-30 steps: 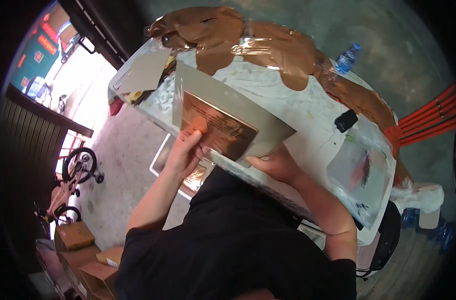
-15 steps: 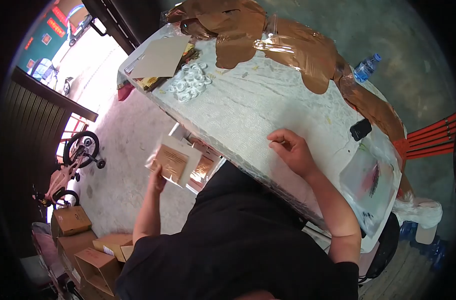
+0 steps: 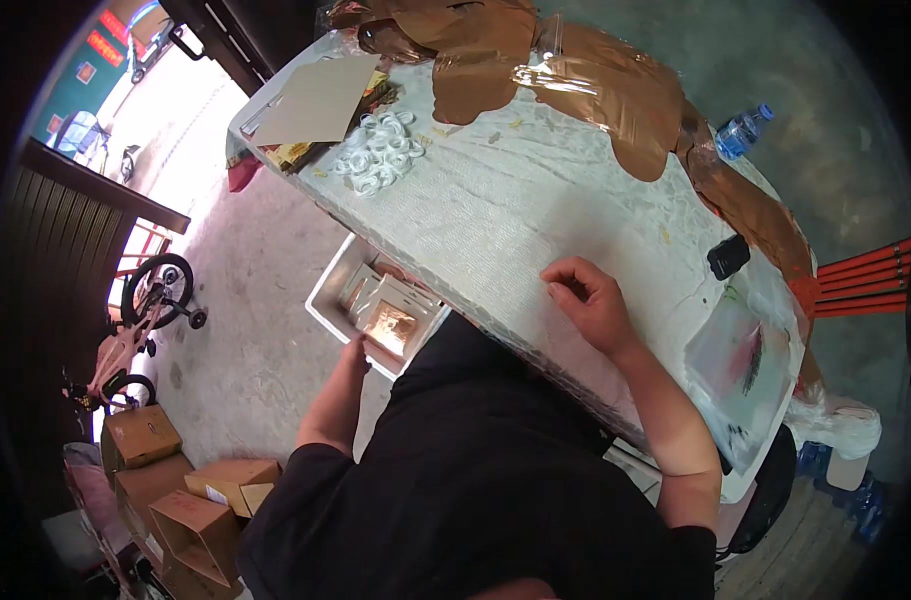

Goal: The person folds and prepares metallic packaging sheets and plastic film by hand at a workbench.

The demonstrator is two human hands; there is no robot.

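L hand (image 3: 354, 352) by bin (image 3: 325, 301); R hand (image 3: 586, 300) on table (image 3: 496, 210), rings (image 3: 379, 155) beyond.

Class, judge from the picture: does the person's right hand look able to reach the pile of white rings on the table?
Probably yes. The right hand rests on the table, and only bare surface lies between it and the white rings, though it would need a long stretch.

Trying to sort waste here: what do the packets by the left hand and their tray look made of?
Packets: copper-coloured sheet with a metallic sheen, probably foil or foil-faced card, on pale backing; a clear sleeve seems likely but is hard to confirm. Tray: white, smooth, thin-walled, likely plastic. The left hand is just beside it.
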